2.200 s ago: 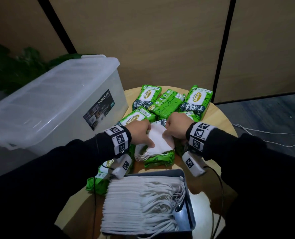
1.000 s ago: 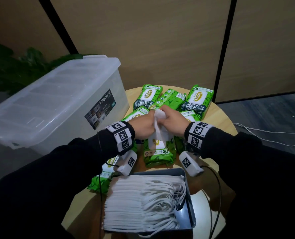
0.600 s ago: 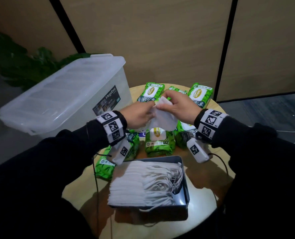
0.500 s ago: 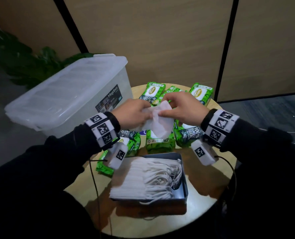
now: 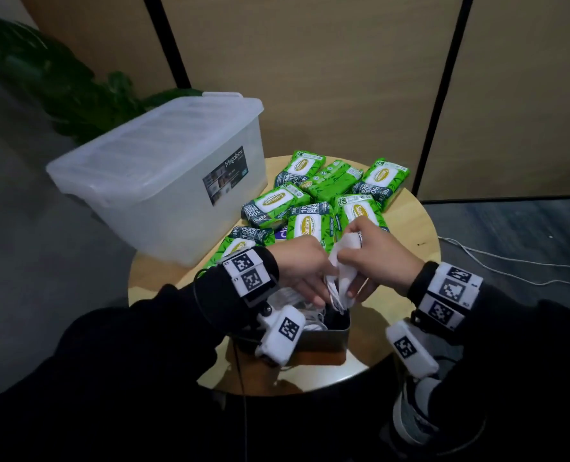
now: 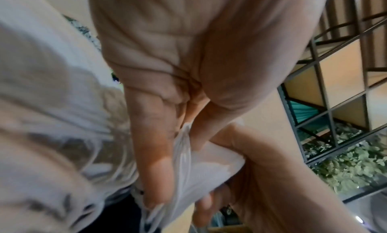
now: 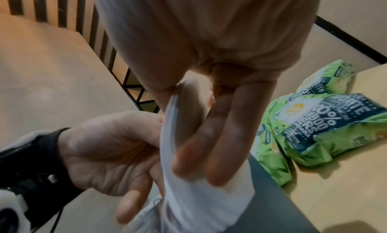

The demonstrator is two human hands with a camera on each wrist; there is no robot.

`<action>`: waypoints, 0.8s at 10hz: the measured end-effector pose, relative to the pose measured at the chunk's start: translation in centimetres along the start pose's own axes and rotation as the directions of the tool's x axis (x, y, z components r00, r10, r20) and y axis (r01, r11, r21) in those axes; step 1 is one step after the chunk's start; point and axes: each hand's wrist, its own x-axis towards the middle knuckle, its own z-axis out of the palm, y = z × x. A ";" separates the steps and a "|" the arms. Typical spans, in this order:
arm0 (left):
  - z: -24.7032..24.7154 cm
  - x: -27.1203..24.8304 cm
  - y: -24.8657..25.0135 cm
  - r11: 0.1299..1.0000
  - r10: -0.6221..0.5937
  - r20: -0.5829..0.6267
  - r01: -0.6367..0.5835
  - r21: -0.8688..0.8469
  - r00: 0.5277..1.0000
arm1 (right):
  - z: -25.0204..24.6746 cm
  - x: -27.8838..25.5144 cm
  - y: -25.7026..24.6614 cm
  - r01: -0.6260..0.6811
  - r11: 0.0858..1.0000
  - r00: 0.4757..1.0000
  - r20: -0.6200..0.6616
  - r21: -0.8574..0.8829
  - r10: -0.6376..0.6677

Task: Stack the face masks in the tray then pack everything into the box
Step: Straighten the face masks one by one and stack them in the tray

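Both hands are clamped on the same thing, a folded white face mask (image 5: 343,265) held upright between them. The right hand (image 5: 378,261) pinches it with the thumb on one face and the fingers (image 7: 222,147) laid flat down the other; you can see that clearly from the right wrist view. The left hand (image 5: 305,266) grips the mask's other side, thumb against it and fingers (image 6: 155,162) running down along the fold. The two hands are basically touching, mask sandwiched in the middle, ear loops dangling off the bottom.

The mask hangs right over the far end of the grey tray (image 5: 323,338), its lower edge and loops just reaching the rim. Inside the tray there's already a stack of masks (image 5: 290,300), mostly hidden behind the left wrist and its tagged camera block, so I can't tell how neat it is.

Past the hands, a heap of green wipe packs (image 5: 308,225) covers the far half of the round wooden counter (image 5: 413,228), some overlapping each other. The big translucent box (image 5: 163,175) stands to the left with its lid on, one corner against the counter's edge next to the packs. Behind the box some leafy plant (image 5: 64,81), and a white cable (image 5: 510,261) trails on the floor to the right.
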 end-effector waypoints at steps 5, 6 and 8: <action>1.6 -1.4 -0.9 0.975 -0.108 -0.005 0.107 0.195 0.994 | 1.3 -0.5 1.9 -0.079 0.934 0.978 0.154 -0.348 0.140; -0.2 -0.3 -1.2 0.779 0.346 0.226 -0.414 0.471 0.910 | 1.2 -0.2 2.4 -0.068 0.931 0.983 0.134 -0.359 0.124; 0.3 0.1 -0.9 0.939 -0.012 0.049 -0.006 0.344 0.999 | 2.1 0.2 3.7 0.076 0.865 0.960 0.270 -0.497 0.071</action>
